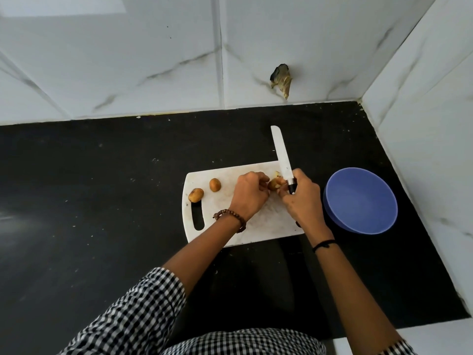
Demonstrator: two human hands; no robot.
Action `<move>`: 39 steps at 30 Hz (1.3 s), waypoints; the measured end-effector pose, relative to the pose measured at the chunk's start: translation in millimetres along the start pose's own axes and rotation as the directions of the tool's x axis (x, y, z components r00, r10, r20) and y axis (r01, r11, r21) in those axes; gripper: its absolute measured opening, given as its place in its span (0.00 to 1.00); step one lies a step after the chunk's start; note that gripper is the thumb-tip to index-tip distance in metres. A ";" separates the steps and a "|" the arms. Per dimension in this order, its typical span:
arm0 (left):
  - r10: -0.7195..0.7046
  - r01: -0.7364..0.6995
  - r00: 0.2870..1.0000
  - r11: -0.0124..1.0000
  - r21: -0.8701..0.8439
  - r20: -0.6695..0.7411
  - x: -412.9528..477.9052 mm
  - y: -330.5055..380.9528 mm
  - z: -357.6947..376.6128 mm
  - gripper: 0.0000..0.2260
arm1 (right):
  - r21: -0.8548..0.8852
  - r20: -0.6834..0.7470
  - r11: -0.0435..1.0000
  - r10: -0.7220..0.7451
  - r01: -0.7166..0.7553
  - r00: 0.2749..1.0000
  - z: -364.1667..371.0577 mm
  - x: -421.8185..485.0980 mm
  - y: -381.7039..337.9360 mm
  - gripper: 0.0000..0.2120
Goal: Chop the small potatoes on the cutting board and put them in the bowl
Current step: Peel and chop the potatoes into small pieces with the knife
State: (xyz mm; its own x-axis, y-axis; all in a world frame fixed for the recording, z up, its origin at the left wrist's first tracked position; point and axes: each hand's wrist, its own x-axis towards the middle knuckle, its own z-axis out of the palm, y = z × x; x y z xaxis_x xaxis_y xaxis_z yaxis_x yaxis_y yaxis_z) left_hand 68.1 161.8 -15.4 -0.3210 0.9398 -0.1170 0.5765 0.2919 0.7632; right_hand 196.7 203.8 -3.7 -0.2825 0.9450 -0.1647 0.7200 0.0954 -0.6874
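Observation:
A white cutting board point(268, 224) lies on the black counter. Two whole small potatoes point(196, 195) point(215, 185) rest at its left end, near the handle slot. My left hand point(249, 194) pinches a potato point(273, 185) at the board's far right part. A cut piece point(277, 173) lies just beyond it. My right hand point(302, 198) grips the black handle of a white-bladed knife point(281, 152), blade pointing away past the board's far edge, beside the held potato. The blue bowl point(378, 224) stands right of the board with nothing in it.
Marbled white tile walls close the counter at the back and on the right point(422, 124). A dark hole with stuffing point(281, 79) sits low in the back wall. The black counter point(102, 188) stretches wide to the left.

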 end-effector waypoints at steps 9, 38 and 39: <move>0.012 -0.012 1.000 0.999 0.039 -0.008 -9.3 -9.4 -8.2 0.14 | -0.017 -0.077 0.999 -0.046 0.045 0.996 13.0 -8.1 0.1 0.13; 0.099 -0.042 0.990 0.890 0.454 -0.102 -28.1 -45.5 -53.5 0.08 | 0.028 0.113 0.996 -0.083 0.081 0.990 54.7 -24.1 -39.0 0.08; 0.076 -0.024 0.992 0.905 0.425 -0.105 -29.1 -43.1 -51.5 0.09 | 0.044 0.127 0.997 -0.074 0.069 0.989 53.1 -25.3 -38.5 0.08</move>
State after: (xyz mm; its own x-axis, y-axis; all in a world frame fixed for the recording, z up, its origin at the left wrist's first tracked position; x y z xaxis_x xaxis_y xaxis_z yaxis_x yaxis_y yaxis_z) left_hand 13.9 112.8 -12.1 -0.3532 0.9355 0.0084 0.8486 0.3166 0.4238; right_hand 142.5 159.6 -10.6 -0.4133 0.8880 -0.2018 0.6704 0.1468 -0.7274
